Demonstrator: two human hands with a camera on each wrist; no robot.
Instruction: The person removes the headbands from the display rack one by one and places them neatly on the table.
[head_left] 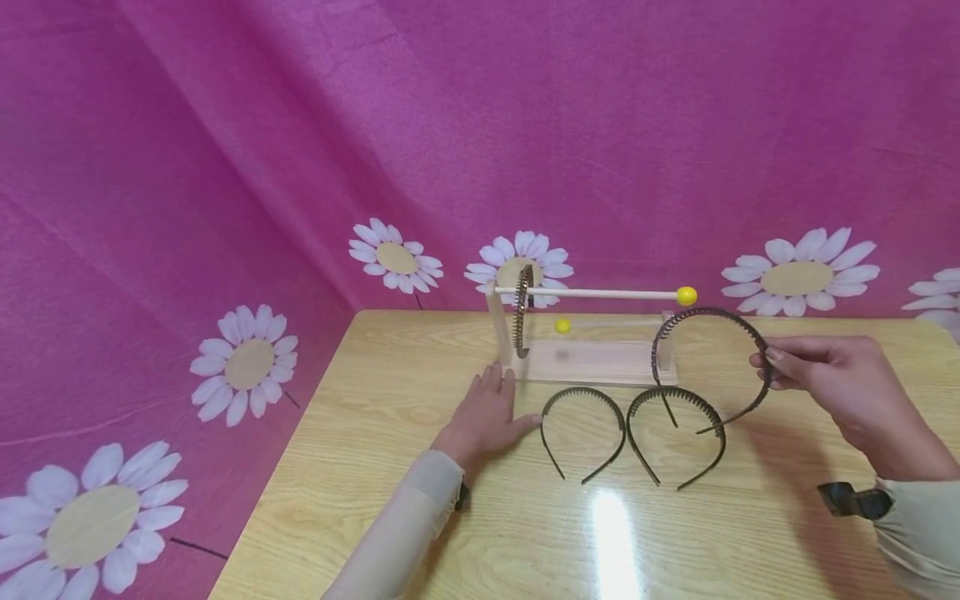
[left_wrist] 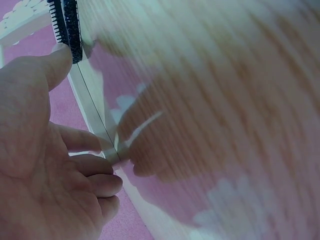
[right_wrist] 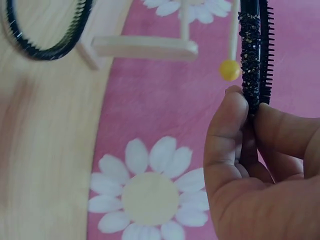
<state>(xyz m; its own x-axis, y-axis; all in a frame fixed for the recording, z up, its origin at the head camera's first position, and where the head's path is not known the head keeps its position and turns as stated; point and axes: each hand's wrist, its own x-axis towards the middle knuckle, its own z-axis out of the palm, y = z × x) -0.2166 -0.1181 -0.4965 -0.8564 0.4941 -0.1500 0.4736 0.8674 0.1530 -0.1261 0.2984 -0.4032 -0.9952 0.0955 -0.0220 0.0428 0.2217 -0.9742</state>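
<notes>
My right hand [head_left: 855, 396] pinches a black toothed headband [head_left: 708, 312] by its side, holding it raised near the right end of a wooden rack [head_left: 585, 372]. In the right wrist view the thumb and fingers grip that headband's glittery band [right_wrist: 251, 55]. My left hand [head_left: 483, 421] rests on the table by the rack's left end, fingers extended, thumb against the left headband [head_left: 582, 390] lying flat. Beside it lies another headband [head_left: 675, 391], partly overlapped in view by the held one. One more headband [head_left: 519, 325] hangs on the rack's upper rod [head_left: 607, 293], near the left post.
A yellow ball [head_left: 686, 296] caps the upper rod's right end. The lower rod has a yellow ball [head_left: 562, 326] at its left end. Behind the wooden table [head_left: 337, 500] hangs a pink cloth [head_left: 600, 150] printed with white flowers.
</notes>
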